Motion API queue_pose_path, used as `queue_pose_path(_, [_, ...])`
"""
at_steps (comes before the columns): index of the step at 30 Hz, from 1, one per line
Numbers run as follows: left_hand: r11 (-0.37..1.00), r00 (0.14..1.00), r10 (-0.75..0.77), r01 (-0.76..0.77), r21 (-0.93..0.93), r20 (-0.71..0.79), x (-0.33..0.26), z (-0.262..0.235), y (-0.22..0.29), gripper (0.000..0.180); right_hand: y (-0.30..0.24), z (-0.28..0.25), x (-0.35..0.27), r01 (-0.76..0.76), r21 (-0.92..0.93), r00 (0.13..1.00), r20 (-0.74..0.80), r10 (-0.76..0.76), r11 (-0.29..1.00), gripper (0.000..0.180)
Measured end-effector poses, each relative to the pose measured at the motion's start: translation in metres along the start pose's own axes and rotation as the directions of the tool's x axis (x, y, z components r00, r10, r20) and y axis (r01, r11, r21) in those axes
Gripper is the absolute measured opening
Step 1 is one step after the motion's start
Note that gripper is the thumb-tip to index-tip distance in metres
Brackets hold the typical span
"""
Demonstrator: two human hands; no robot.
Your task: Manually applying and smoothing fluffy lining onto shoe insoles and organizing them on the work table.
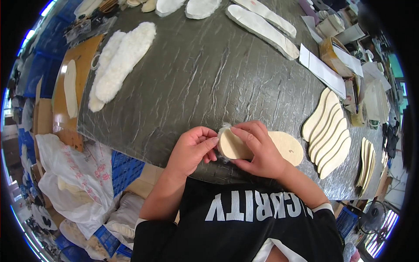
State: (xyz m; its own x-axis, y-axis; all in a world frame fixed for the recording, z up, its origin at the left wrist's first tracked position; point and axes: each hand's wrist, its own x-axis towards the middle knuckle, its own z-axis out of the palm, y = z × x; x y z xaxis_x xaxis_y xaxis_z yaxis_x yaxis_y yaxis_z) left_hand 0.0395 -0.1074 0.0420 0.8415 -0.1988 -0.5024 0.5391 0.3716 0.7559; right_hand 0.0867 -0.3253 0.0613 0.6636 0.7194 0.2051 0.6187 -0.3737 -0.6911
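Observation:
A cream insole (286, 147) lies crosswise near the table's front edge, with white fluff showing around its left end. My right hand (261, 150) is closed over its middle, thumb on the near side and fingers on the far side. At the left end, my left hand (193, 150) is closed, its thumb and fingertips pinched against the fluffy rim. My palm and knuckles cover the insole's middle. To the right, several cream insoles (327, 133) lie overlapped in a fanned row.
The dark table (187, 83) has a wrinkled plastic cover. White fluffy insoles (124, 61) lie at the far left, and pale insoles (262, 30) at the back. A round container (336, 54) and papers (321, 70) stand at the right. A plastic bag (78, 174) sits below left.

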Motion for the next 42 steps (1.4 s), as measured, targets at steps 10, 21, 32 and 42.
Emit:
queue_pose_path(10, [0.959, 0.998, 0.061, -0.051, 0.280, -0.025, -0.002, 0.008, 0.005, 0.008, 0.006, 0.000, -0.006, -0.043, 0.215, 0.998, -0.028, 0.050, 0.976, 0.078])
queue_pose_path(21, [0.929, 0.986, 0.165, -0.163, 0.332, 0.023, 0.003, -0.001, -0.002, 0.007, 0.007, -0.011, -0.008, -0.004, 0.182, 0.995, -0.095, 0.022, 0.983, 0.083])
queue_pose_path(32, [0.877, 0.955, 0.233, -0.288, 0.385, 0.184, 0.005, 0.001, 0.002, 0.009, -0.003, -0.014, -0.002, -0.155, 0.171, 0.986, 0.095, 0.140, 0.973, 0.083])
queue_pose_path(42, [0.899, 0.944, 0.245, -0.306, 0.313, 0.221, 0.005, 0.007, 0.005, 0.007, 0.000, -0.011, -0.003, -0.173, 0.198, 0.982, 0.110, 0.154, 0.965, 0.084])
